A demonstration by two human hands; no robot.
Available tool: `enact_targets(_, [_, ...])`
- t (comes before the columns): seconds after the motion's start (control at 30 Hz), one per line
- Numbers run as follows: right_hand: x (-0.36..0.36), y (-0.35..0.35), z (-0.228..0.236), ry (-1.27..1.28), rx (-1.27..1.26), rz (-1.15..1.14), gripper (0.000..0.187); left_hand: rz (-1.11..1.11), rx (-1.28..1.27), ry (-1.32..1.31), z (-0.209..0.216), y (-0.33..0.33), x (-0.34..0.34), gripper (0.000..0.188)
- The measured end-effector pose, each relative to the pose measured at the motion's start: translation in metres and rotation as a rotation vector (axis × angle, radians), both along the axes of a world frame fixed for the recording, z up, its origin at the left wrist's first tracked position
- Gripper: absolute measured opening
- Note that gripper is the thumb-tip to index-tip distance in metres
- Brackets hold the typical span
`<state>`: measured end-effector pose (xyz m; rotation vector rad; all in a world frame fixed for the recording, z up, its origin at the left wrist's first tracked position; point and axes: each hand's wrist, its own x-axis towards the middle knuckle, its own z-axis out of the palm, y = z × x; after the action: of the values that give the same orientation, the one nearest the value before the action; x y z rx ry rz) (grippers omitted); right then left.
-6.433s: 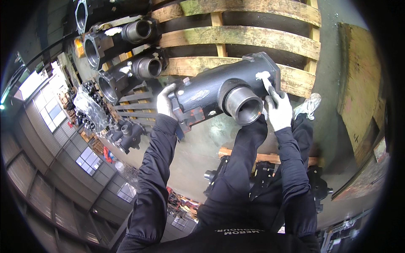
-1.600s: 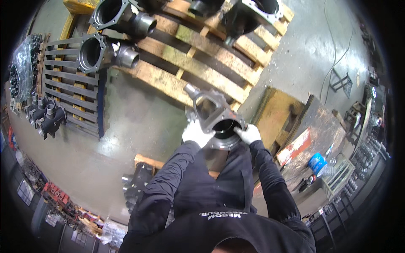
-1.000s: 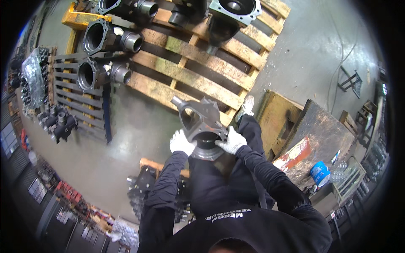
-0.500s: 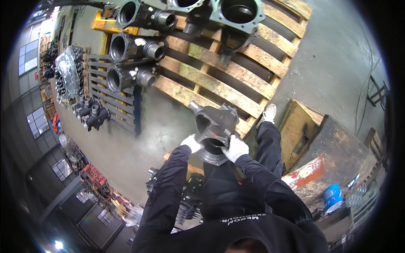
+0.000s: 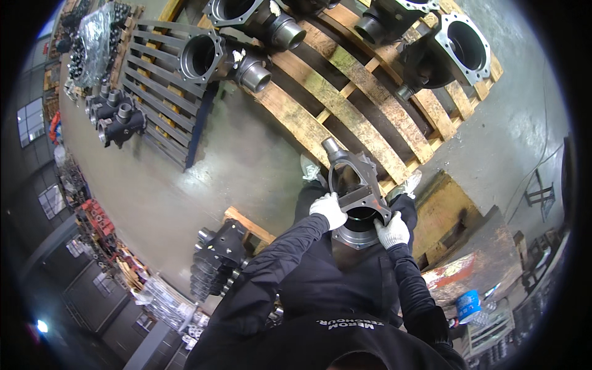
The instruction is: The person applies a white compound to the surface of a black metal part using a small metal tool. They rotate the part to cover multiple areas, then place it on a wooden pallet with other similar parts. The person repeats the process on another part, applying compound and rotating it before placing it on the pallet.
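A dark grey cast metal housing (image 5: 362,198) hangs in front of my legs, over the near edge of the wooden pallet (image 5: 345,98). It has a round machined opening in a flange facing me and a short tube at its far end. My left hand (image 5: 329,211), in a white glove, grips the flange's left side. On the right rim, my gloved right hand (image 5: 393,231) has its fingers closed round the edge, the thumb near the opening. The fingertips are partly hidden by the casting.
Similar housings (image 5: 456,52) stand on the pallet, others (image 5: 225,61) at its left end. A grey slatted pallet (image 5: 161,80) lies left. Dark castings (image 5: 216,256) are stacked at lower left. Right stand a wooden crate (image 5: 447,213) and a blue bucket (image 5: 468,305).
The housing and both hands have shifted right in the picture, while my view has turned. Both hands keep hold of the flange, and my left shoe has come into sight.
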<state>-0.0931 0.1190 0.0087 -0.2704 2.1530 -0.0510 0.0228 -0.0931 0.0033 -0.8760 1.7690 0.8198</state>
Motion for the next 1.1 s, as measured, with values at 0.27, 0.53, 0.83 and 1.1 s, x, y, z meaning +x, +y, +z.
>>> enact_targets(0.27, [-0.005,-0.005,0.009,-0.053,0.073,-0.038,0.07,0.2,0.026,0.029,-0.013,0.008,0.012,0.071])
enact_targets(0.53, [-0.015,-0.016,0.018,-0.069,-0.023,0.076,0.053,0.323,0.053,0.04,-0.023,0.0,0.012,0.072])
enact_targets(0.83, [-0.057,-0.095,0.041,0.081,-0.257,0.089,0.04,0.373,-0.019,0.286,-0.008,-0.097,-0.017,0.053])
enact_targets(1.1, [-0.088,-0.165,0.016,0.201,-0.396,0.176,0.046,0.375,-0.272,0.408,-0.029,-0.159,-0.038,0.067])
